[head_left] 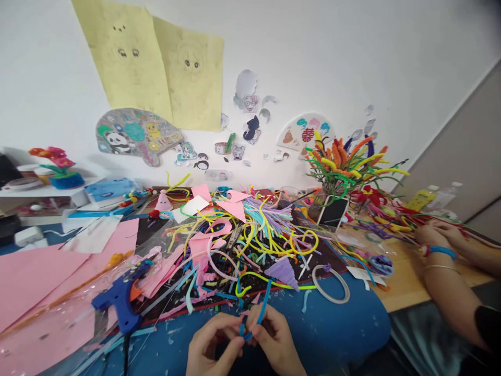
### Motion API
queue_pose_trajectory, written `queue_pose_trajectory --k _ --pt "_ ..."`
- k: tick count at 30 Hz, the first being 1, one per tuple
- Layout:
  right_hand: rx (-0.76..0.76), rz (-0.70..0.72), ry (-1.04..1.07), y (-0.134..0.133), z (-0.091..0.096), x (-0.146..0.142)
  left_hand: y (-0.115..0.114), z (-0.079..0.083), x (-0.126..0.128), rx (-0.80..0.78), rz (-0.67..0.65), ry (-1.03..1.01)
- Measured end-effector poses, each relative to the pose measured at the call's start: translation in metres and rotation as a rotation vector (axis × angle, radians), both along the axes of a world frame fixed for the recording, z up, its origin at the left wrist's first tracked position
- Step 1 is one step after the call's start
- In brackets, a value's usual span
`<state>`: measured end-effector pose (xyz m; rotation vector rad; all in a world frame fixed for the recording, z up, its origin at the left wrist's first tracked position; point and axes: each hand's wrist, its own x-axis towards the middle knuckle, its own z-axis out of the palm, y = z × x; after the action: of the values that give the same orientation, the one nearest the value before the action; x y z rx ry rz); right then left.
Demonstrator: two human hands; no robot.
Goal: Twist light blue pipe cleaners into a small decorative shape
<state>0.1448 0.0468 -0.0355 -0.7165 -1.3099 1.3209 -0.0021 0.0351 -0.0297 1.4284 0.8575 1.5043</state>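
At the bottom centre of the frame, the blue pipe cleaner (265,301) is bent between the pinching left hand (215,343) and the pinching right hand (277,340), its straight end rising nearly upright, leaning slightly right, nearer the right hand.

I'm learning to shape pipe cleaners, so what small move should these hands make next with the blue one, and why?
I'd probably have the right hand fold the free end of the blue pipe cleaner down while the left hand steadies the bent part: that end juts up above the right hand, whereas the lower part is bent between the two hands.
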Motion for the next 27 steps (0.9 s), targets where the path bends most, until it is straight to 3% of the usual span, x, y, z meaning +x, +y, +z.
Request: queue_pose_trajectory --k 3,8,16,27 --pt "-0.001 -0.007 -0.008 0.000 0.000 0.000 -0.003 0.005 0.004 -0.158 0.039 -0.039" --pt "0.004 -0.025 -0.047 0.000 0.002 -0.002 -0.004 0.012 0.007 -0.245 -0.016 -0.086" --pt "0.104 -0.149 -0.280 0.001 0.003 -0.009 0.002 0.002 -0.001 -0.219 -0.089 -0.113" --pt "0.136 -0.132 -0.337 -0.001 0.009 -0.005 -0.003 0.004 0.006 -0.215 0.031 -0.084"
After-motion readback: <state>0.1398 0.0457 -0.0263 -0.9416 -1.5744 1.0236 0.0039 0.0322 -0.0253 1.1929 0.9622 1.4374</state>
